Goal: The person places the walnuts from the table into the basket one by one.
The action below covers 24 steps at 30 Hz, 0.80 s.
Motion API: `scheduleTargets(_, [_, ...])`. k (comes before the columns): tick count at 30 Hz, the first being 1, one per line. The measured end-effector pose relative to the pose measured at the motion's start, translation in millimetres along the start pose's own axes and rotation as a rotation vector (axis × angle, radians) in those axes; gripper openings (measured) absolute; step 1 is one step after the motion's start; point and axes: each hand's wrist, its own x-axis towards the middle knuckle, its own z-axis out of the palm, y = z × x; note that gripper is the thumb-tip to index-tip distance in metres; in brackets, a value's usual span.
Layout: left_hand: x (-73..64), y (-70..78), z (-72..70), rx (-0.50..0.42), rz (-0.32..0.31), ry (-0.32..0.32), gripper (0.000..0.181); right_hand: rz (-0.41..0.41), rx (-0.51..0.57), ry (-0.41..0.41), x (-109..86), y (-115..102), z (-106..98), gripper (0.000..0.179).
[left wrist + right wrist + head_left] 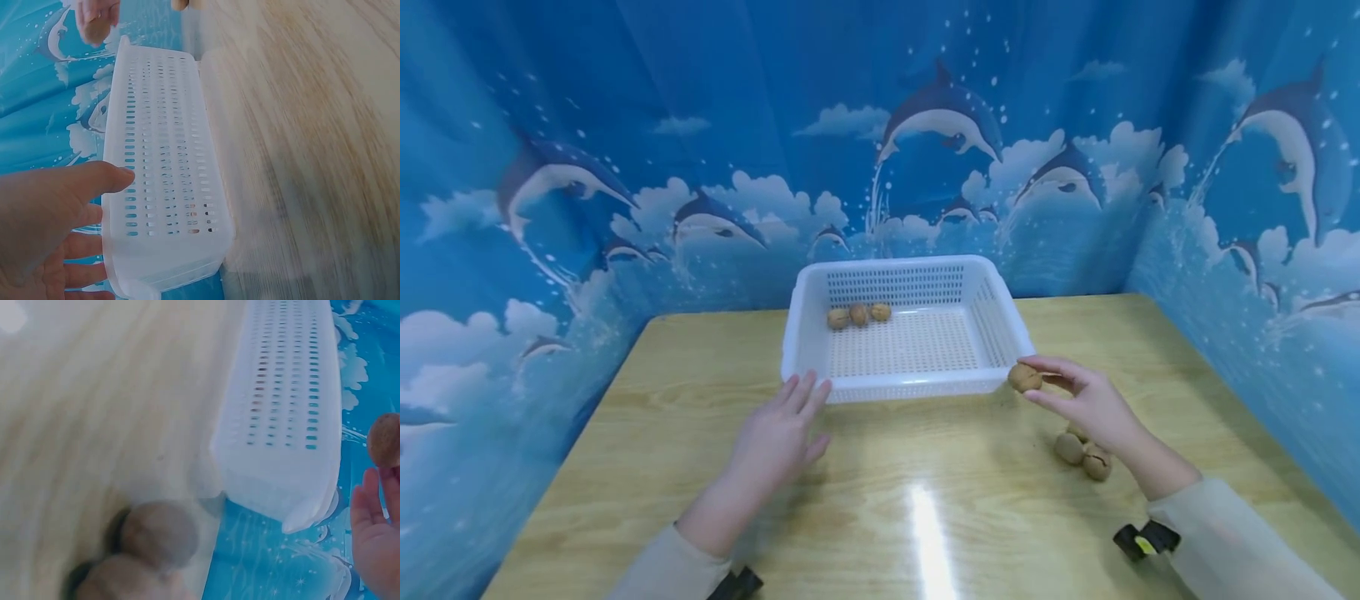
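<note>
loose walnuts [1069, 448] sit lower right. left hand [775, 437], lower left of centre, looks relaxed, fingers out straight, gripping nothing. right hand [1078, 398] pinches one walnut [1025, 377] right of centre; i'd go light, clear the white basket [917, 385] rim mid-frame, lower softly toward the three nuts [858, 314] inside.

You have before you a blue curtain [775, 92], which goes behind the desk [880, 454] and along both its sides. On it you see printed dolphins [949, 112] among white clouds [767, 198]. The desk shows you a pale wood grain, and a bright strip of light [931, 542] reflects on its surface.
</note>
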Motion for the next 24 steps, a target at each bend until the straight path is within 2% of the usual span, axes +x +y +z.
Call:
scheduleTargets(5, [-0.8, 0.2, 1.7, 0.001, 0.006, -0.008, 0.072, 0.070, 0.089, 0.012, 16.7, -5, 1, 0.052])
scheduleTargets(12, [-1.6, 2.5, 0.1, -0.001, -0.010, -0.029, 0.072, 0.103, 0.192, 0.004, 46.1, -11, 8, 0.057])
scheduleTargets(17, [-2.1, 3.2, -0.2, -0.003, -0.005, -0.012, 0.072, 0.167, 0.182, -0.014, 67.9, -19, 12, 0.065])
scheduleTargets(24, [-2.0, 3.2, 1.0, 0.000, -0.002, -0.002, 0.071, 0.190, 0.161, -0.034, 92.4, -24, 21, 0.069])
